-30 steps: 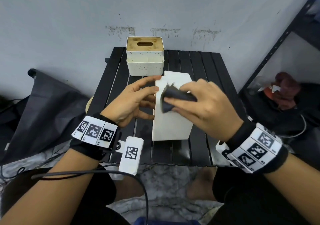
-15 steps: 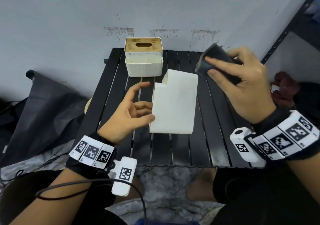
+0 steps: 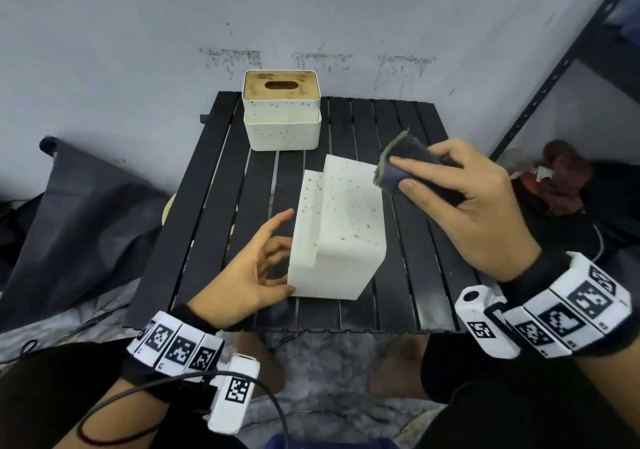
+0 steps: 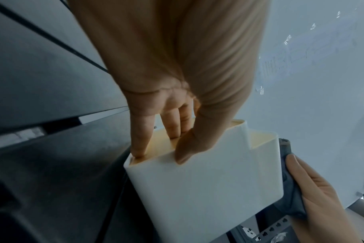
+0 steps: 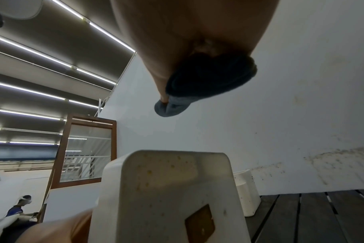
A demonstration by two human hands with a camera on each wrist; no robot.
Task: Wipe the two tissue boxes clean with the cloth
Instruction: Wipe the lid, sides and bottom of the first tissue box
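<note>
A white tissue box (image 3: 341,234) lies on its side mid-table, its upper face dotted with brown specks. My left hand (image 3: 273,258) holds its near left edge; in the left wrist view, the left hand (image 4: 177,148) has fingers inside the box (image 4: 208,189) opening and the thumb outside, pinching the wall. My right hand (image 3: 415,175) grips a folded dark grey cloth (image 3: 401,164) at the box's far right corner. The right wrist view shows the cloth (image 5: 208,78) hovering above the box (image 5: 166,189). A second speckled box (image 3: 281,109) with a wooden lid stands at the back.
The black slatted table (image 3: 214,206) stands against a stained wall. A dark bag (image 3: 86,223) lies on the floor to the left. At the right are a black metal shelf post (image 3: 554,78) and a reddish bundle (image 3: 561,178).
My right hand lifted the cloth off the box, swung it up to the right, then came back down to the box's far right corner. The left hand slid to the near left edge.
</note>
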